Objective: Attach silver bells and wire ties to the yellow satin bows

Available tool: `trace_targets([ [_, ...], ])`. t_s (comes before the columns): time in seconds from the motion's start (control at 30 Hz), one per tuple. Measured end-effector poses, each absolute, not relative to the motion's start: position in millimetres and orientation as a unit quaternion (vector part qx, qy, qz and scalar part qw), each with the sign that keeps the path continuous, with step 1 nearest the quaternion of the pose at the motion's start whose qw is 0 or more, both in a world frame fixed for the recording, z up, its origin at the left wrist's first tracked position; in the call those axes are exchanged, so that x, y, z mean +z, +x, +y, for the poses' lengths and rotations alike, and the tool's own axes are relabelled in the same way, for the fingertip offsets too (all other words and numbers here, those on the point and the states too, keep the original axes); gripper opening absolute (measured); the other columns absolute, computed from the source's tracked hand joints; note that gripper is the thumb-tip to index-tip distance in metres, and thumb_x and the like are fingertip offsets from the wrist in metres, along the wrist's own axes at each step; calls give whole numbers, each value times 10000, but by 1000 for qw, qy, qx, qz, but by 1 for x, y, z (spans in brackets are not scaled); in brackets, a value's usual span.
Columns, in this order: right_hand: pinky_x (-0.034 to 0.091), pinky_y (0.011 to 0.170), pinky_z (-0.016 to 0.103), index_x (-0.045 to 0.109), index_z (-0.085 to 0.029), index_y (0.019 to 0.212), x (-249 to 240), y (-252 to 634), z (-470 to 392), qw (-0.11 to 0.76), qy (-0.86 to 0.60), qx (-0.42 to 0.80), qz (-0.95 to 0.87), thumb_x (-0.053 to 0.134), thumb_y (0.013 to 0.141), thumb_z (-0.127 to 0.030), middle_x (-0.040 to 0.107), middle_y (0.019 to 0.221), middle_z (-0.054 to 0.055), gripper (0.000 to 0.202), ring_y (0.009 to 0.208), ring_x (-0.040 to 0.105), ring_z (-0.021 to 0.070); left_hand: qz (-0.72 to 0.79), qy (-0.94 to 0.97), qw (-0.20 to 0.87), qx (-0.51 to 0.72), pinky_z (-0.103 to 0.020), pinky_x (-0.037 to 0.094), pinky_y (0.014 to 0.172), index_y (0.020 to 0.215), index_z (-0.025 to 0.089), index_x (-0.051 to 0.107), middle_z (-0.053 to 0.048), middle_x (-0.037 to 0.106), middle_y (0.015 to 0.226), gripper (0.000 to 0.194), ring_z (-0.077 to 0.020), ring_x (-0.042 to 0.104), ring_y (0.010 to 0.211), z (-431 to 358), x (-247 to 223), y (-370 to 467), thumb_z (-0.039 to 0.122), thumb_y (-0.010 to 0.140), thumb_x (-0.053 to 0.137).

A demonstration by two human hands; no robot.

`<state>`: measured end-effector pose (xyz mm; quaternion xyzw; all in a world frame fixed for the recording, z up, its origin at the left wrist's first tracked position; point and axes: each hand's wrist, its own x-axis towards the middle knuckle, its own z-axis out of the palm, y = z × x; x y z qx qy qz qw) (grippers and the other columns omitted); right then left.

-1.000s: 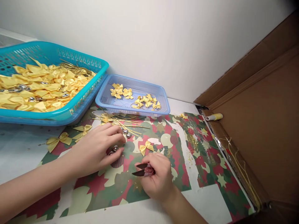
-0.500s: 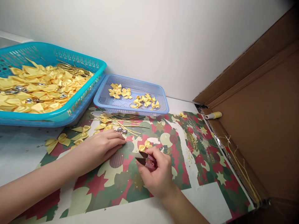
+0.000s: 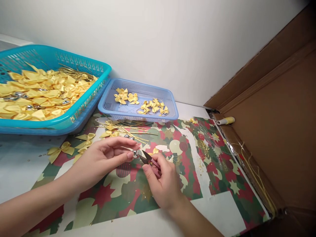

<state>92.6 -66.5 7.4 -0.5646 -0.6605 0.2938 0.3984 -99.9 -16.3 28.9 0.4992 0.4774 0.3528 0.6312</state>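
Observation:
Between the thumb and fingers of my left hand (image 3: pixel 108 156) is a small silver bell (image 3: pixel 135 154). Small scissors (image 3: pixel 150 161) with dark, parted blades and pink handles are in my right hand (image 3: pixel 165 184), their tips close to the bell. A yellow bow (image 3: pixel 155 151) lies just behind the scissors, partly hidden. More silver bells (image 3: pixel 128 137) rest behind my left fingers, beside gold cords (image 3: pixel 133 132). Several yellow bows (image 3: pixel 64 148) lie on the patterned paper to the left.
A large turquoise basket (image 3: pixel 71 116) full of yellow bows and gold cords stands at the left. Next to it is a small blue basket (image 3: pixel 138 116) with several bows. A yellow and white tube (image 3: pixel 225 120) lies by the cardboard wall (image 3: pixel 269 98) on the right.
My left hand has lifted off the paper and turned, now with a silver bell at its fingertips. The scissors have tilted and come nearer to it.

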Motion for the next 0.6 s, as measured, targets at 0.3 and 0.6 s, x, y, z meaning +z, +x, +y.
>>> trace_targets([
  [0.3,288,438,200,496,-203,791,7,92,-67,409,-560,293,-658,558,863,-309,361,548,-77,143,458,379,87,474,484,629,380,-165,623,615,859,260,776,1,784,923,172,-173,764,759,-17,22,-99,355,729,838],
  [0.6,305,433,194,488,-205,789,8,92,-68,414,-551,277,-669,557,866,-305,358,542,-80,143,451,379,85,489,411,677,365,-285,671,743,849,259,811,-57,802,1049,294,-283,760,961,-17,9,-97,380,606,922],
])
